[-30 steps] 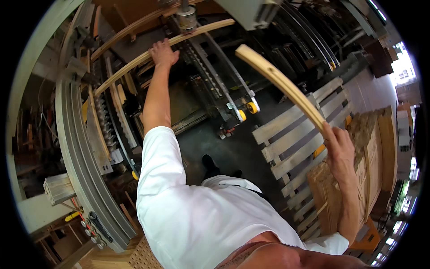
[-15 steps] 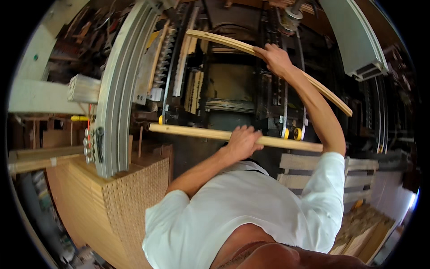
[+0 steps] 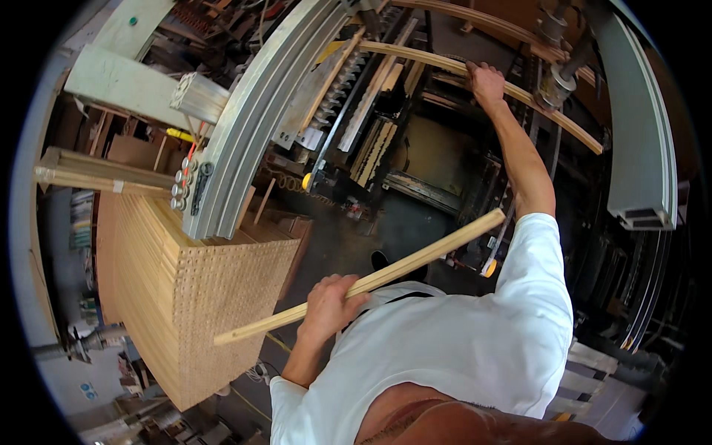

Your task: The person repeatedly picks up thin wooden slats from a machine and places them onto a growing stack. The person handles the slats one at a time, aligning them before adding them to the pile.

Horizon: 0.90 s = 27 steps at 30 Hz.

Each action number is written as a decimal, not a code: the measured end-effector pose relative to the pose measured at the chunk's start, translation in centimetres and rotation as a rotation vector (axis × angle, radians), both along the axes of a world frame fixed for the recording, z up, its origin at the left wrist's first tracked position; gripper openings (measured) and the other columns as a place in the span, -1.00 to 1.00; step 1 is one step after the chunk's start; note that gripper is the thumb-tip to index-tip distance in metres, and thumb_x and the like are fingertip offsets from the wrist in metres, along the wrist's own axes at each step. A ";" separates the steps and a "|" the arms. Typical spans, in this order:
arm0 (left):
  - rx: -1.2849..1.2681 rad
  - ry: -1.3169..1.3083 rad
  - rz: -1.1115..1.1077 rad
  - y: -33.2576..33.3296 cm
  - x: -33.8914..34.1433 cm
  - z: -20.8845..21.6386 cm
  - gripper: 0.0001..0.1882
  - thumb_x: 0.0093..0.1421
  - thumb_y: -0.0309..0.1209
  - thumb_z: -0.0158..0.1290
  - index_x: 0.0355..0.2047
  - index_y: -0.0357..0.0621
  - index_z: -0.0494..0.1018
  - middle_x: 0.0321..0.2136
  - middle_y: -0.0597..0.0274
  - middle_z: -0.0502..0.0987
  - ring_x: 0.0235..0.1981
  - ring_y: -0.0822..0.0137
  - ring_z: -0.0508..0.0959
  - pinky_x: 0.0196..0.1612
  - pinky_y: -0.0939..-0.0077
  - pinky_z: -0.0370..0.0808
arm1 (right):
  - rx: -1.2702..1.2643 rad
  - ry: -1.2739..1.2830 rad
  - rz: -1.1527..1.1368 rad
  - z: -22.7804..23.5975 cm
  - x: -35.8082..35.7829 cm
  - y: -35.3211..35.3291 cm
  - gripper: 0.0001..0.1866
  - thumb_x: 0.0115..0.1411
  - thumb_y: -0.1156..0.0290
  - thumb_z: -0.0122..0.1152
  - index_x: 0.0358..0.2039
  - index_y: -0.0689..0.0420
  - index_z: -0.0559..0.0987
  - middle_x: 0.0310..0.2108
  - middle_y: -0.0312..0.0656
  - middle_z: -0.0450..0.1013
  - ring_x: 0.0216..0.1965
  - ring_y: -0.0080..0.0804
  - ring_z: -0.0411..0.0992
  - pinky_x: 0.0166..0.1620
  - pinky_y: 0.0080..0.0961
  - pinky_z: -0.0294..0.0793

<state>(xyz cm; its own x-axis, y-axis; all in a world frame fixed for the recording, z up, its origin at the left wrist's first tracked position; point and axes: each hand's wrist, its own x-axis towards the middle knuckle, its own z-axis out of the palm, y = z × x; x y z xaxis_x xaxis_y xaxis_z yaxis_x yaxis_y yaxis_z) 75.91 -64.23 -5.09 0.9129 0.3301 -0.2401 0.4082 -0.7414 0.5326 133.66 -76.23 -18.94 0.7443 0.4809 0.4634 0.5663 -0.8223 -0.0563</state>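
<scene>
My left hand is closed around a long pale wooden strip in front of my waist. The strip slants, its left end near the face of a stack of similar wooden strips and its right end farther away from me. With my arm stretched forward, my right hand grips a second wooden strip, which spans the far part of a dark machine frame. The right hand's fingertips are partly hidden. A metal cylinder stands over this second strip, right of the hand.
A thick grey metal beam rises at the left, another grey beam at the right. Yellow-capped rails point toward me. Farther back lies another wooden strip. A bundle of strips juts out at the left.
My left hand has drawn its strip back from the machine's front and swung its left end toward the stack. The right hand and its strip are farther forward. The view has turned left.
</scene>
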 end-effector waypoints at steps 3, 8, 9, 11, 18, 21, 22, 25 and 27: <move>-0.001 0.074 0.131 0.9 -1.6 1.1 -0.63 0.07 -0.22 0.29 -0.17 -0.15 0.60 -0.43 0.04 0.55 -0.34 -0.01 0.57 -0.26 0.16 0.48 | -0.008 0.020 0.036 0.3 0.1 1.5 -0.72 0.22 0.35 0.05 -0.09 -0.06 0.63 -0.20 -0.04 0.54 -0.15 -0.03 0.53 -0.09 -0.12 0.47; -0.116 0.121 0.335 1.9 -3.5 2.3 -0.65 0.07 -0.27 0.30 -0.16 -0.15 0.61 -0.36 0.01 0.59 -0.30 0.03 0.60 -0.21 0.22 0.50 | -0.024 0.008 0.046 0.4 0.0 2.1 -0.68 0.19 0.41 0.03 -0.07 -0.07 0.63 -0.20 -0.03 0.54 -0.14 -0.02 0.54 -0.08 -0.12 0.49; -0.153 0.115 0.366 2.1 -4.0 2.4 -0.65 0.06 -0.28 0.31 -0.16 -0.15 0.61 -0.35 0.00 0.59 -0.29 0.05 0.61 -0.20 0.25 0.51 | -0.021 0.015 0.048 0.5 0.0 2.1 -0.67 0.19 0.42 0.03 -0.07 -0.07 0.63 -0.20 -0.02 0.54 -0.14 -0.02 0.55 -0.08 -0.12 0.49; -0.225 0.082 0.413 3.1 -6.0 1.9 -0.64 0.04 -0.36 0.34 -0.16 -0.22 0.61 -0.31 0.01 0.62 -0.32 0.15 0.62 -0.19 0.36 0.51 | -0.050 0.025 0.036 0.4 -0.1 2.3 -0.65 0.18 0.42 0.08 -0.02 -0.09 0.61 -0.18 -0.06 0.53 -0.12 -0.02 0.53 -0.06 -0.12 0.50; -0.399 -0.140 0.543 5.0 -13.6 7.4 -0.65 0.01 -0.53 0.34 -0.16 -0.32 0.59 -0.35 0.22 0.58 -0.31 0.41 0.54 -0.23 0.49 0.45 | -0.042 0.036 0.017 0.5 0.4 2.0 -0.66 0.26 0.36 0.01 0.01 -0.12 0.60 -0.14 -0.08 0.53 -0.11 -0.04 0.53 -0.05 -0.13 0.50; -0.278 -0.289 0.618 5.1 -18.8 11.0 -0.60 0.01 -0.34 0.38 -0.19 -0.32 0.59 -0.39 0.29 0.56 -0.34 0.46 0.49 -0.26 0.52 0.41 | -0.072 0.059 0.009 0.6 -0.3 2.5 -0.67 0.28 0.34 -0.03 0.00 -0.12 0.60 -0.12 -0.08 0.53 -0.10 -0.04 0.54 -0.06 -0.13 0.51; -0.251 -0.344 0.669 5.3 -21.1 11.9 -0.56 0.01 -0.24 0.39 -0.19 -0.32 0.59 -0.41 0.30 0.55 -0.35 0.46 0.48 -0.27 0.53 0.39 | -0.075 0.056 0.009 0.7 -0.5 3.0 -0.67 0.29 0.34 -0.03 -0.01 -0.12 0.60 -0.12 -0.08 0.53 -0.10 -0.04 0.54 -0.06 -0.12 0.51; -0.099 -0.423 0.734 6.6 -26.9 14.7 -0.44 0.07 0.04 0.29 -0.26 -0.28 0.56 -0.45 0.31 0.51 -0.39 0.45 0.46 -0.32 0.51 0.36 | -0.093 0.130 -0.025 0.2 1.0 3.1 -0.69 0.29 0.33 -0.06 -0.03 -0.10 0.60 -0.11 -0.03 0.54 -0.09 0.02 0.55 -0.07 -0.06 0.53; 0.006 -0.460 0.762 7.2 -28.9 17.8 -0.38 0.11 0.15 0.23 -0.26 -0.27 0.53 -0.44 0.30 0.49 -0.39 0.45 0.45 -0.32 0.51 0.35 | -0.142 0.198 -0.050 -0.8 1.9 3.6 -0.68 0.29 0.32 -0.07 -0.02 -0.11 0.58 -0.07 0.00 0.54 -0.08 0.07 0.55 -0.08 -0.06 0.55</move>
